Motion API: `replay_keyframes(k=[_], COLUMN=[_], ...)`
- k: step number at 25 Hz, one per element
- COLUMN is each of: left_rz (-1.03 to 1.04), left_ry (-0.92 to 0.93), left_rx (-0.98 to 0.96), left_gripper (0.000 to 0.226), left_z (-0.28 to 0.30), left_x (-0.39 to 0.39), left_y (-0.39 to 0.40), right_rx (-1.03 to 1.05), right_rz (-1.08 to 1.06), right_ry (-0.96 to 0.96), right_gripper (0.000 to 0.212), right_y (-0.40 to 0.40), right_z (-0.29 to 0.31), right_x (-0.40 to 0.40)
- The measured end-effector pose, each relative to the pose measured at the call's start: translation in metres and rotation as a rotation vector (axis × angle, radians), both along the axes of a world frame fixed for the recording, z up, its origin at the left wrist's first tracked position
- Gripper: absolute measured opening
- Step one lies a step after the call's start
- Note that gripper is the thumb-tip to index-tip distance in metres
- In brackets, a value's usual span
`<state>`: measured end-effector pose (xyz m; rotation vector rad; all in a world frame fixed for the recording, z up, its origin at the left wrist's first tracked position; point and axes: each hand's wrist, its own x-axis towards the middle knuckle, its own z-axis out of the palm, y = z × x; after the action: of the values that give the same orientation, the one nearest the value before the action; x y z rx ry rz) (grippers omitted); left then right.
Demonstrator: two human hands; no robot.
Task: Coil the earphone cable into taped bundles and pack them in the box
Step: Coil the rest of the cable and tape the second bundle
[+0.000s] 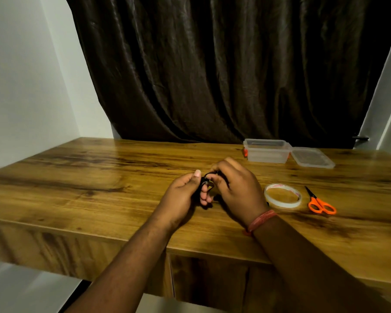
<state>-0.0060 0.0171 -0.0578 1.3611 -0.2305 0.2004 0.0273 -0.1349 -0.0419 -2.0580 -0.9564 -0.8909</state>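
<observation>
black earphone cable [205,182] mid-frame, bunched between both hands above surface [99,177] | left hand [183,195] grip curled round it | right hand [233,190] grip pinching it | tape roll [282,196], orange scissors [321,205] right | open clear box [266,151], lid [312,157] upper right

A glossy wooden table [81,177] with dark grain fills the near scene. Behind its far edge hangs a dark brown pleated curtain [212,71], with white walls [20,75] on the left.
</observation>
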Motion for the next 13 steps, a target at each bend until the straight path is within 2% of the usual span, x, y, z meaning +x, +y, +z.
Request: replay_keyframes(k=[4,8,13], left_rz=[-0.162,-0.326,-0.240], left_ry=[0.005,-0.017,-0.111], left_rx=[-0.160,-0.412,-0.544], left_gripper=[0.030,0.017,0.024], left_z=[0.007,0.015,0.018], left_x=[-0.008,-0.012,-0.008], left_y=[0.007,0.014,0.020], right_rx=[0.006,-0.115,-0.356], right_rz=[0.014,0.034,0.095], right_ry=[0.083,0.157,0.218], right_gripper=[0.018,0.017,0.013], right_y=[0.002,0.005,0.010], right_z=[-0.005,-0.009,-0.013], right_x=[0.008,0.011,0.005])
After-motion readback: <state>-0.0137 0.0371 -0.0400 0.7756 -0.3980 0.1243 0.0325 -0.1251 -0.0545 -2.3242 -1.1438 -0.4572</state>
